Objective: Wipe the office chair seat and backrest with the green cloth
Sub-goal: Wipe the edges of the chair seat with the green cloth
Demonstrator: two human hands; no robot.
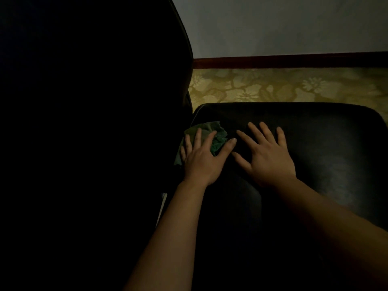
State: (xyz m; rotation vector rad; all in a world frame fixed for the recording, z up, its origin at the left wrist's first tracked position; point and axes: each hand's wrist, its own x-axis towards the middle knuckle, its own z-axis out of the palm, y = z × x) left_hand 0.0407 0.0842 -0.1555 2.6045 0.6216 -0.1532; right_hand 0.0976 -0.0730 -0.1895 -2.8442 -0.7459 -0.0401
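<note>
**Soft cloth under a flat palm**

The backrest (105,101) fills the left of the view, too dark for detail. Where it meets the seat (325,143) lies the green cloth (218,136), crumpled and limp (light, and likely to bunch or slide on the smooth seat). The left hand (202,159) presses on it, fingers spread, pinching nothing. Just beside it the right hand (269,158) rests flat on the seat, fingers splayed. The cloth would handle best pressed at its middle, or with a fold gathered.

No text, label, brand, number or sign can be read anywhere.
</note>
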